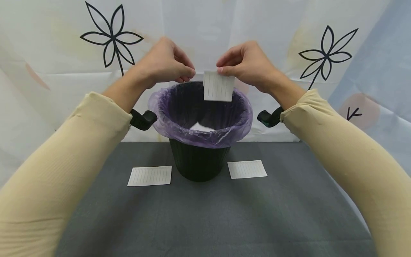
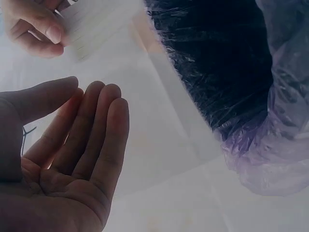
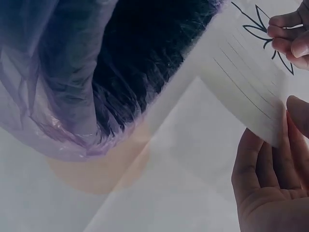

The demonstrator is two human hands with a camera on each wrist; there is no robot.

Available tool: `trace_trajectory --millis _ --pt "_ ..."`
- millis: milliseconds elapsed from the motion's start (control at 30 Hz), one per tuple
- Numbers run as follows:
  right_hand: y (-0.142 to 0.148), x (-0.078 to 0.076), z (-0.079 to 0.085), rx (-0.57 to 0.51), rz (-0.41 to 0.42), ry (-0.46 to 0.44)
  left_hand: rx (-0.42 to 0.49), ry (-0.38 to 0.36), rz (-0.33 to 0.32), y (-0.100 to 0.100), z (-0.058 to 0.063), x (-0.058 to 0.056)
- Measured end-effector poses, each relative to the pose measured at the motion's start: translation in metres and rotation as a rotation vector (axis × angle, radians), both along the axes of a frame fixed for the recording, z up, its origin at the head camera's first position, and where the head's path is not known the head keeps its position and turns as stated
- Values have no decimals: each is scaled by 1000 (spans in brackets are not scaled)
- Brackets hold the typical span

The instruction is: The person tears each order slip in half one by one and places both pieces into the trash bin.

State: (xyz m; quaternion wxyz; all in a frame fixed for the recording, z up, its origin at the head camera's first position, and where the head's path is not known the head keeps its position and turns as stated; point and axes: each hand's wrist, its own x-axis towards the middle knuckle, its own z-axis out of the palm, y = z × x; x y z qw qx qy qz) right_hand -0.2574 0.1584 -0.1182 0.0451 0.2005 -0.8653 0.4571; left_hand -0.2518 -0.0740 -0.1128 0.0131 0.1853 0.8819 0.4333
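My right hand pinches a small piece of lined paper at its upper edge, above the bin's far side. In the right wrist view the paper extends from between thumb and fingers. My left hand hovers left of it with nothing in its grasp; its fingers look gently bent, thumb close to the index finger. Below both hands stands a black bin lined with a purple plastic bag. Inside it shows a white piece, mostly hidden by the near rim.
One lined paper sheet lies left of the bin on the grey tabletop, another sheet to its right. Behind hangs a white curtain with black flower drawings. Black wrist-worn devices project inward from both sleeves.
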Motion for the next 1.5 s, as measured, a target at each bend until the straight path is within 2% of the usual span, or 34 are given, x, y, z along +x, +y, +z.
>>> trace_trajectory --millis 267,467,567,833,933,1133,1367,1500 --pt "2 2 -4 2 30 -28 -83 31 -6 0 -2 3" --pt "4 9 -9 -11 37 -14 -74 26 -23 -4 -4 10" --pt "5 14 -14 -51 57 11 -43 30 -33 -8 -6 17" --pt "5 34 -35 -153 146 42 108 38 -62 -17 -19 42" --pt "3 45 -42 -195 185 41 138 73 -63 -21 -27 51" --pt "3 66 -53 -254 208 55 205 138 -95 -27 -43 69" --pt "7 91 -67 -359 249 98 247 158 -100 -32 -55 97" --pt "9 105 -79 -404 285 125 276 196 -114 -34 -66 109"
